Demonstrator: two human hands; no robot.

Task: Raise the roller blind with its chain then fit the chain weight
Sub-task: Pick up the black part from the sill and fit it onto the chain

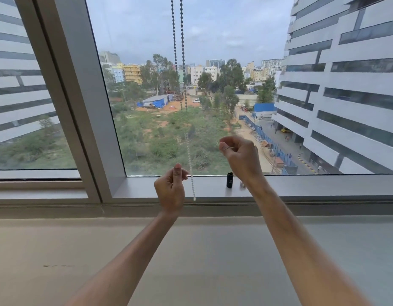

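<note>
**Two hands at the chain, weight still waiting on the sill**

Two bare forearms reach across the pale, matte counter (102,250). Your left hand (170,191) is curled, thumb up; whether its grip pinches the chain I cannot tell. Just beside it hangs a blurred, light strand of the beaded chain (191,168), its end low near the sill. Your right hand (240,156) is closed in a loose fist; its hold is unclear too. The small dark cylindrical weight (229,180) stands upright on the smooth grey sill (323,184), unfitted. No blind shows, so raising looks done; next, steady the chain's low end and bring the weight to it.
</note>
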